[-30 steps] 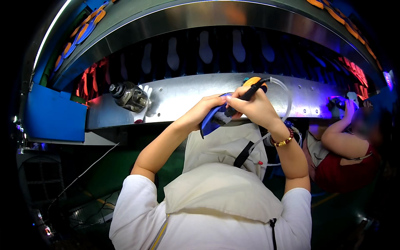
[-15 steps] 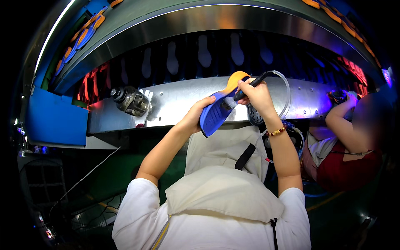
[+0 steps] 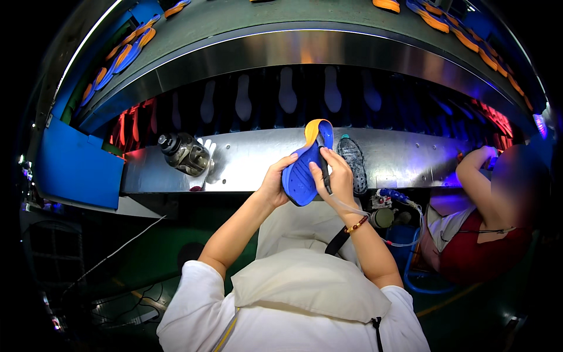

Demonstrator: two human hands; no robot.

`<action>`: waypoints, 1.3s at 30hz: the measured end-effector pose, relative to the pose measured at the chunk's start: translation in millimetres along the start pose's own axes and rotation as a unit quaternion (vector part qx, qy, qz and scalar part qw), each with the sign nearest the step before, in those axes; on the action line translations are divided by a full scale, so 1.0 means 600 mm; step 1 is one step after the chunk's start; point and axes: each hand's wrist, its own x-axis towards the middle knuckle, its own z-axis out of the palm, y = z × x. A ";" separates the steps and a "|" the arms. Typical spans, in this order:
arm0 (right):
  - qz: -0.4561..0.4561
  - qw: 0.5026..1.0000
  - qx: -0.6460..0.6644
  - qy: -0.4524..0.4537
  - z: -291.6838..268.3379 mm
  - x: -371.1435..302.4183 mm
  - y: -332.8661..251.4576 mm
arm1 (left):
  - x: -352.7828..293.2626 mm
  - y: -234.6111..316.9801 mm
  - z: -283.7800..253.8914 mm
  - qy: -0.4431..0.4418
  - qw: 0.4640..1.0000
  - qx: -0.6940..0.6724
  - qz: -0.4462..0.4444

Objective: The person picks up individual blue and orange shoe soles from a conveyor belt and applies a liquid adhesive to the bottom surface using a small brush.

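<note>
Head view. Blue shoe sole (image 3: pixel 304 171) with orange tip held upright at centre, over the steel ledge (image 3: pixel 252 167). Left hand (image 3: pixel 274 183) at its 8 o'clock, fingers curled round the edge. Right hand (image 3: pixel 336 174) at 3 o'clock, pinching a black pen-like tool (image 3: pixel 323 167) against the sole. Dark bottle (image 3: pixel 185 154) lies at 9 o'clock. Co-worker's arm (image 3: pixel 476 176) at 3 o'clock.

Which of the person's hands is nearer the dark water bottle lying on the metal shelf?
Left. The left hand grips the blue shoe sole on its left edge, on the side toward the bottle. The right hand holds a dark tool against the sole, farther right.
</note>
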 end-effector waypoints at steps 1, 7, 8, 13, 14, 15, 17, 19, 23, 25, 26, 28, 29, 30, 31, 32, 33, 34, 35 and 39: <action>-0.007 1.000 -0.012 0.003 -0.004 -0.002 -0.006 | 0.000 0.000 0.001 0.004 1.000 -0.003 -0.005; -0.019 0.999 -0.014 -0.024 -0.017 -0.015 -0.017 | -0.007 0.004 -0.009 -0.018 1.000 -0.003 -0.025; -0.019 0.999 -0.006 -0.027 -0.020 -0.017 -0.018 | -0.008 0.005 -0.011 -0.019 0.999 -0.003 -0.026; 0.015 0.993 0.108 -0.031 -0.018 -0.035 -0.036 | -0.002 0.007 -0.022 -0.029 1.000 -0.006 0.006; -0.012 0.993 0.113 -0.042 -0.015 -0.044 -0.050 | 0.004 0.019 -0.024 -0.008 1.000 -0.004 -0.016; -0.045 0.993 0.102 -0.050 -0.016 -0.047 -0.059 | 0.003 0.024 -0.023 -0.033 0.999 0.002 0.002; -0.081 0.990 0.103 -0.058 -0.024 -0.042 -0.062 | -0.004 0.033 -0.018 -0.059 0.998 0.009 0.021; 0.050 0.966 0.204 -0.153 -0.066 -0.021 -0.062 | -0.014 0.038 -0.020 -0.068 0.997 -0.012 0.018; 0.187 0.895 0.366 -0.174 -0.125 0.025 -0.043 | -0.024 0.042 -0.021 -0.075 0.996 -0.046 -0.008; 0.155 0.936 0.311 -0.055 -0.126 0.054 -0.028 | -0.032 0.042 0.001 -0.066 0.996 -0.058 -0.022; 0.133 0.944 0.301 0.003 -0.122 0.068 -0.019 | -0.033 0.040 0.006 -0.054 0.995 -0.070 -0.034; 0.141 0.965 0.217 0.029 -0.125 0.084 -0.009 | -0.031 0.034 0.007 -0.085 0.994 -0.062 -0.034; 0.136 0.973 0.186 0.034 -0.119 0.089 -0.006 | -0.029 0.033 0.006 -0.111 0.992 -0.054 -0.032; 0.105 0.977 0.182 0.028 -0.114 0.088 -0.006 | -0.027 0.032 0.005 -0.112 0.992 -0.053 -0.033; 0.013 0.992 0.120 0.046 -0.106 0.083 -0.008 | -0.024 0.032 0.005 -0.109 0.993 -0.037 -0.028; -0.081 0.993 0.060 0.060 -0.095 0.078 -0.012 | -0.023 0.032 0.002 -0.101 0.994 -0.023 -0.019; -0.071 0.994 0.081 0.028 -0.091 0.067 -0.025 | -0.021 0.032 -0.001 -0.096 0.995 -0.036 -0.021; -0.064 0.992 0.106 -0.002 -0.087 0.052 -0.035 | -0.019 0.032 -0.003 -0.096 0.995 -0.035 -0.019; -0.053 0.991 0.122 -0.034 -0.087 0.038 -0.051 | -0.020 0.033 -0.008 -0.097 0.993 -0.064 -0.019; -0.004 0.900 0.335 -0.278 -0.096 0.013 -0.069 | -0.024 0.037 -0.046 -0.088 0.982 -0.162 -0.034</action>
